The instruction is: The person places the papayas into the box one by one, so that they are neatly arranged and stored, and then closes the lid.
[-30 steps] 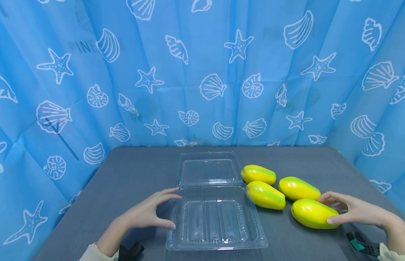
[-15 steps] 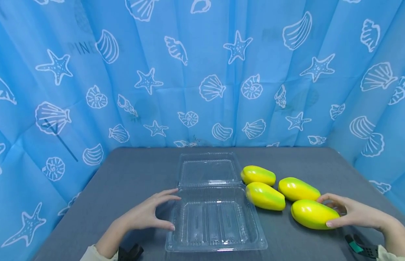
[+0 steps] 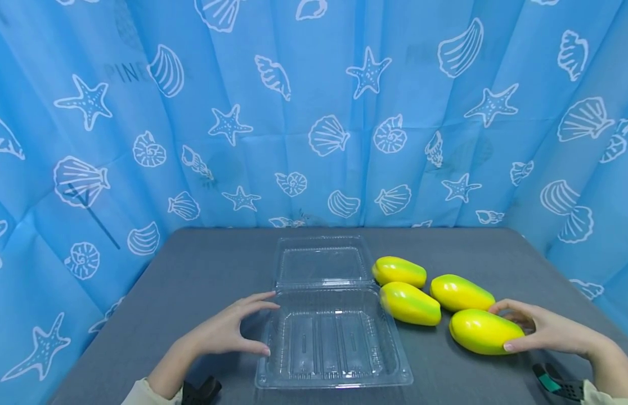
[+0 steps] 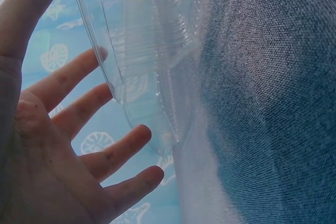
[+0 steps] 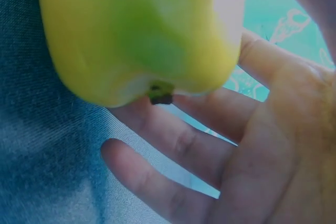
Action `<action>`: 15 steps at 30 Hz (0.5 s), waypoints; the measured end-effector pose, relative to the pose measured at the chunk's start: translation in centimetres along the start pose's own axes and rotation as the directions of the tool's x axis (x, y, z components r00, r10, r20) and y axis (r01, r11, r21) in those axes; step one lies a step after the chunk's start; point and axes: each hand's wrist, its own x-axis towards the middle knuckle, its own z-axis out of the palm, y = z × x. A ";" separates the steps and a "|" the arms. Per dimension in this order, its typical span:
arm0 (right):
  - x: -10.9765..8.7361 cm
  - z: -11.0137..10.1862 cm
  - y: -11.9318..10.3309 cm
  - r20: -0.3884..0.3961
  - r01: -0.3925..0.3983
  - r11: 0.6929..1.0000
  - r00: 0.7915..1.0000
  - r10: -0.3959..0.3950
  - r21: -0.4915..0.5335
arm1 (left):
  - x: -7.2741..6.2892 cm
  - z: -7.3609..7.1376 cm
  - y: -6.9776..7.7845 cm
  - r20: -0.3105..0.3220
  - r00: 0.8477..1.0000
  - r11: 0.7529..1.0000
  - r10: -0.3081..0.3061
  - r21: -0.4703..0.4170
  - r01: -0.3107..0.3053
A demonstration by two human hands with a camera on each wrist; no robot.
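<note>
At four o'clock, the right hand [image 3: 549,331] holds a yellow-green fruit [image 3: 481,332] by one end, whose smoothness could cause slipping; at seven, the left hand [image 3: 224,331] gapes wide.

Left hand [image 3: 228,330]: stood at the left edge of the clamshell container [image 3: 334,385], fingers spread, thumb apart. Right hand [image 3: 551,329]: well right of the container, thumb and fingers curved. Forearms [image 3: 174,360]: extended from the container's near side.

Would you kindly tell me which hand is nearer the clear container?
Left. The left hand is at the left edge of the clear container; the right hand is farther right, at a yellow-green fruit.
</note>
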 end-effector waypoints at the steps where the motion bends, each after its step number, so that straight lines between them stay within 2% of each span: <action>1: 0.0 0.0 -0.1 -0.005 0.003 1.000 1.000 -0.003 -0.007 | 0.0 0.0 0.0 0.001 1.000 1.000 -0.001 -0.001 0.001; 10: -0.3 0.2 -0.9 -0.090 -0.013 0.996 0.996 0.005 -0.091 | 0.1 0.0 0.0 0.013 1.000 1.000 -0.003 -0.017 0.003; 15: -0.5 0.2 -1.4 -0.119 0.034 0.992 0.992 -0.048 -0.119 | 0.1 0.0 -0.1 0.012 1.000 1.000 0.000 -0.022 0.000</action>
